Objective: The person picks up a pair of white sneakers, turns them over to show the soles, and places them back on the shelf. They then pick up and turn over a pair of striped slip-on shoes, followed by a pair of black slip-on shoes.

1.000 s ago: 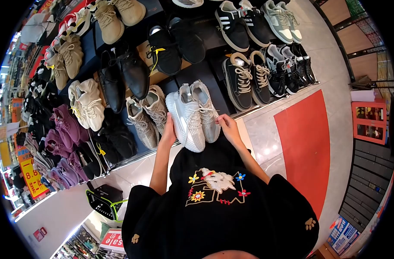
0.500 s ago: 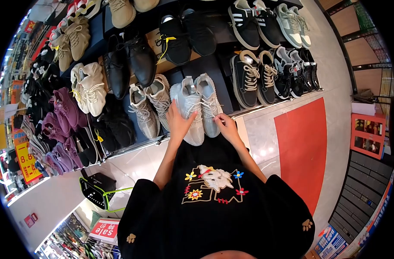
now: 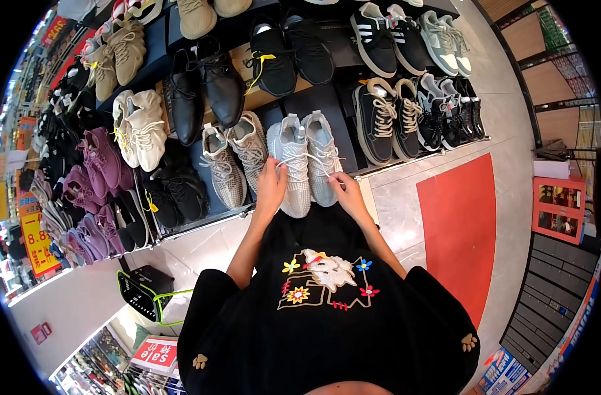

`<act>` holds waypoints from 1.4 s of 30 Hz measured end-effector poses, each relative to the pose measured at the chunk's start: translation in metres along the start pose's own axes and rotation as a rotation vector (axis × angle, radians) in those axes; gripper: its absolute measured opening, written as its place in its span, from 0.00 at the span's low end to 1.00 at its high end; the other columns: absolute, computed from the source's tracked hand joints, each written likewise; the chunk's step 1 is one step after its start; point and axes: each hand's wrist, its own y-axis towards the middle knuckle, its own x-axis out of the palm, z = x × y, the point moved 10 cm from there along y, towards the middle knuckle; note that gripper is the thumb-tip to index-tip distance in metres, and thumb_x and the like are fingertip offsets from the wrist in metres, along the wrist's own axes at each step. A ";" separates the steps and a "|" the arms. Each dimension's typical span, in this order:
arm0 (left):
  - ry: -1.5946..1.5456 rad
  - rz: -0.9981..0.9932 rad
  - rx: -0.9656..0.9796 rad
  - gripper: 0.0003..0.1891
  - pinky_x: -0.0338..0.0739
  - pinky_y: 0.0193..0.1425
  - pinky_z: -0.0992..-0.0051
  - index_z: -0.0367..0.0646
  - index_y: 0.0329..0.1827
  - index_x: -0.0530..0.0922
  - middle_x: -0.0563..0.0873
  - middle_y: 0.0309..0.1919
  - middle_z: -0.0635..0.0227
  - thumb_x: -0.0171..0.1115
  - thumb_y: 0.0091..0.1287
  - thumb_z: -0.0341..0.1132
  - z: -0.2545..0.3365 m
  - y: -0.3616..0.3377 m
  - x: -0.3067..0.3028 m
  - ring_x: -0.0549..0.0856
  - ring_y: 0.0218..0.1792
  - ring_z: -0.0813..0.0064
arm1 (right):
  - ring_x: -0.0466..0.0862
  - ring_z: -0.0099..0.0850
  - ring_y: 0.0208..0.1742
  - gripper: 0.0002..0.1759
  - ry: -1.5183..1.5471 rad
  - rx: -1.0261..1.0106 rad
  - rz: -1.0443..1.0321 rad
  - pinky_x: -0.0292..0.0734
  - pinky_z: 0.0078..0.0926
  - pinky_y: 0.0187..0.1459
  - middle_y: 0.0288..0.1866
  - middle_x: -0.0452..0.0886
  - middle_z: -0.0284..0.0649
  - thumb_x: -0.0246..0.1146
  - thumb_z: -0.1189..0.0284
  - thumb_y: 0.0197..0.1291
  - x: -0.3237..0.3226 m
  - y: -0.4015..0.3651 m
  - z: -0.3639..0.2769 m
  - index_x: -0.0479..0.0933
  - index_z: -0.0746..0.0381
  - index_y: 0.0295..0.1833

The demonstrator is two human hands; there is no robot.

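A pair of light grey knit sneakers stands side by side on the front shelf: the left sneaker (image 3: 294, 187) and the right sneaker (image 3: 322, 187), toes toward me. My left hand (image 3: 271, 187) is at the outer side of the left sneaker, thumb and finger closed around what looks like its white shoelace (image 3: 294, 160). Beside the right sneaker's outer edge is my right hand (image 3: 349, 194), its fingertips pinched together against the shoe. What lies between those fingertips is too small to make out. A second pair of beige-grey knit sneakers (image 3: 226, 174) stands to the left.
Black leather shoes (image 3: 222, 92) and black sneakers (image 3: 273, 66) stand behind. Black lace-up shoes with tan laces (image 3: 374, 128) are to the right. Cream sneakers (image 3: 144, 128) and purple shoes (image 3: 103, 164) are at left. A metal shelf edge (image 3: 188, 230) runs along the front; a black basket (image 3: 146, 286) is on the floor.
My left hand has drawn back from its spread grip over the left sneaker to a pinch at its side. The left sneaker now sits straighter beside the other. My right hand has barely moved.
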 end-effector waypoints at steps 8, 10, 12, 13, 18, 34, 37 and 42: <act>0.005 0.000 0.202 0.10 0.73 0.35 0.64 0.35 0.38 0.75 0.81 0.35 0.55 0.58 0.69 0.35 0.039 0.005 -0.014 0.81 0.32 0.57 | 0.82 0.22 0.40 0.17 0.275 -0.028 -0.048 0.77 0.22 0.44 0.37 0.83 0.38 0.62 0.69 0.66 0.016 0.028 -0.029 0.75 0.69 0.55; -0.037 -0.026 0.152 0.09 0.72 0.33 0.65 0.35 0.37 0.75 0.81 0.31 0.55 0.58 0.69 0.34 0.037 0.008 -0.014 0.80 0.28 0.58 | 0.80 0.20 0.32 0.16 0.210 -0.043 -0.042 0.76 0.21 0.36 0.32 0.82 0.35 0.61 0.68 0.67 0.024 0.038 -0.037 0.77 0.69 0.52; -0.074 -0.052 0.096 0.10 0.71 0.32 0.65 0.34 0.36 0.75 0.80 0.26 0.55 0.58 0.69 0.34 0.031 0.009 -0.014 0.79 0.25 0.59 | 0.79 0.20 0.30 0.14 0.157 -0.055 -0.036 0.74 0.21 0.34 0.29 0.81 0.35 0.60 0.68 0.67 0.027 0.044 -0.045 0.78 0.68 0.50; -0.082 -0.047 0.085 0.10 0.70 0.30 0.65 0.34 0.35 0.76 0.79 0.23 0.55 0.58 0.69 0.33 0.028 0.010 -0.016 0.78 0.23 0.60 | 0.78 0.21 0.27 0.13 0.098 -0.066 -0.036 0.72 0.21 0.31 0.26 0.80 0.35 0.59 0.68 0.67 0.028 0.045 -0.049 0.79 0.66 0.48; -0.044 -0.063 0.072 0.08 0.70 0.29 0.66 0.35 0.36 0.78 0.79 0.22 0.55 0.57 0.69 0.32 0.024 0.014 -0.023 0.78 0.22 0.62 | 0.74 0.22 0.23 0.13 -0.060 -0.098 0.066 0.69 0.23 0.27 0.19 0.75 0.36 0.56 0.67 0.69 0.018 0.049 -0.041 0.81 0.66 0.41; 0.163 0.313 0.383 0.08 0.74 0.31 0.70 0.43 0.42 0.84 0.80 0.33 0.66 0.67 0.59 0.28 0.067 -0.001 -0.029 0.81 0.26 0.67 | 0.77 0.16 0.29 0.11 0.402 -0.088 -0.050 0.71 0.16 0.33 0.29 0.82 0.31 0.63 0.71 0.65 0.042 0.060 -0.051 0.84 0.67 0.47; 0.127 0.365 0.466 0.08 0.74 0.31 0.71 0.41 0.40 0.85 0.81 0.34 0.66 0.68 0.58 0.25 0.068 0.004 -0.024 0.81 0.25 0.68 | 0.77 0.16 0.32 0.11 0.463 -0.090 0.179 0.72 0.16 0.35 0.30 0.83 0.31 0.63 0.71 0.65 0.035 0.060 -0.045 0.84 0.67 0.47; -0.017 0.266 0.504 0.05 0.74 0.31 0.74 0.38 0.37 0.85 0.82 0.31 0.66 0.67 0.58 0.23 0.074 0.008 -0.015 0.81 0.25 0.70 | 0.83 0.26 0.32 0.08 0.085 -0.228 0.387 0.75 0.21 0.35 0.34 0.84 0.41 0.64 0.76 0.60 0.025 0.047 -0.080 0.82 0.67 0.44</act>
